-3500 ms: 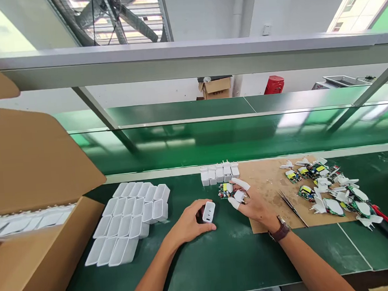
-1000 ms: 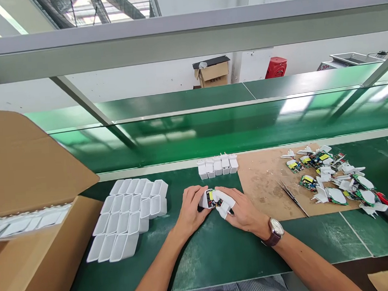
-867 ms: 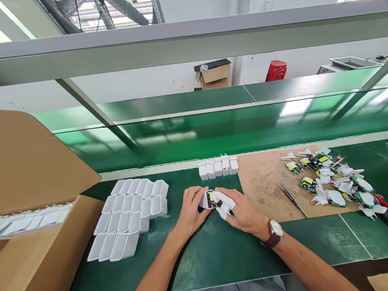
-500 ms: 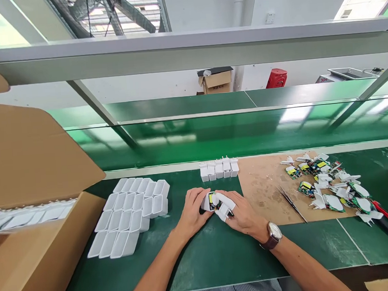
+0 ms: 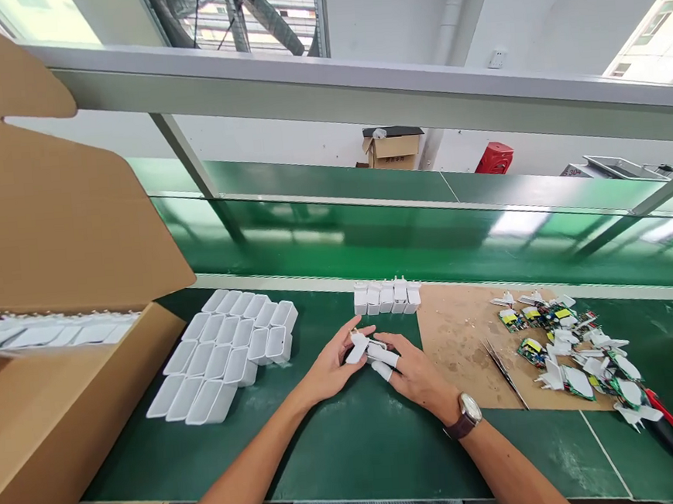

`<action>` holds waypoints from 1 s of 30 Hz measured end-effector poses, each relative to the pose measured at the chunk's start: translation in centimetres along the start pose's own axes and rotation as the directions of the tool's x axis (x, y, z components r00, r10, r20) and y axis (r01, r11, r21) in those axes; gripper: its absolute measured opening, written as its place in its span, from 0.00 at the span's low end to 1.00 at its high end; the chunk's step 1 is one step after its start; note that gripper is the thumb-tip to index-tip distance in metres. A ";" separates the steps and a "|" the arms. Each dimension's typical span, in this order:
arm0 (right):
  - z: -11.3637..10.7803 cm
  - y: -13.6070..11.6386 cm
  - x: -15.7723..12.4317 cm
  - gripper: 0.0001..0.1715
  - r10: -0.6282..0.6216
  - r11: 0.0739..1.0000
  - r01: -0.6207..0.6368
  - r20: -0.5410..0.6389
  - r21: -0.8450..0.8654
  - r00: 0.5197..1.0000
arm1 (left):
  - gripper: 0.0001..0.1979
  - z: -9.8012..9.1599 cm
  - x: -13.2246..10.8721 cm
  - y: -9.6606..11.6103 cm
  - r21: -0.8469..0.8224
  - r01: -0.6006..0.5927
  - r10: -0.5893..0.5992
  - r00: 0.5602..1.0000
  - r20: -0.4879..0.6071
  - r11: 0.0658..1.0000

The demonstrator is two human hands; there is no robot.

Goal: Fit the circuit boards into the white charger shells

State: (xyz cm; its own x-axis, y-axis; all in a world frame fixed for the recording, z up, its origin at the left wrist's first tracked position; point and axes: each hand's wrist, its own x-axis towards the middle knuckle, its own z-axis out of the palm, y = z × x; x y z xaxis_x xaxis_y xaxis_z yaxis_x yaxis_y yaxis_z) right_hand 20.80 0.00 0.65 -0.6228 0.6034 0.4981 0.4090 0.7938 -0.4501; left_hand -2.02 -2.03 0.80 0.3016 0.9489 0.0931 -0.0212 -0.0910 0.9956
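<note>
Head view: both hands meet over the green counter (image 5: 341, 453), left hand (image 5: 329, 365) and right hand (image 5: 411, 370) pinching one white charger (image 5: 363, 348) closed between them. Judged step: pressing the cap home; next calls for firm, even squeezing.

head cam only | worn on person's head, looks forward and down across green worktop (image 5: 387, 450) | tilted a bit, left side lower | both forearms enter from bottom edge, hands mid-frame, near | far side shows conveyor rail and back wall | no second view
</note>
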 end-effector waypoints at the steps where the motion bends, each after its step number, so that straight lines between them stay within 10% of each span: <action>1: 0.1 0.0 0.0 0.26 -0.015 1.000 0.015 0.008 -0.021 1.000 | 0.36 0.0 -0.1 0.2 -0.015 0.010 -0.010 1.000 0.005 1.000; 22: 0.0 -0.1 0.7 0.28 -0.033 0.999 0.036 -0.078 0.039 0.996 | 0.54 0.4 -0.6 -0.3 0.278 -0.133 0.185 0.968 -0.169 0.951; 30: 0.6 -0.3 0.0 0.26 0.029 0.999 -0.029 0.002 -0.019 1.000 | 0.14 0.9 -0.3 0.4 0.502 -0.173 0.297 0.938 -0.178 0.847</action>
State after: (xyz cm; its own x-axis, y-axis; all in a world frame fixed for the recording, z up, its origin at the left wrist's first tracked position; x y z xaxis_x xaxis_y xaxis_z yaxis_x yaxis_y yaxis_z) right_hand 20.25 -0.24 0.32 -0.6122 0.6261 0.4830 0.4397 0.7772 -0.4502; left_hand -1.21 -2.59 1.13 0.1072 0.9171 0.3839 0.4088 -0.3927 0.8238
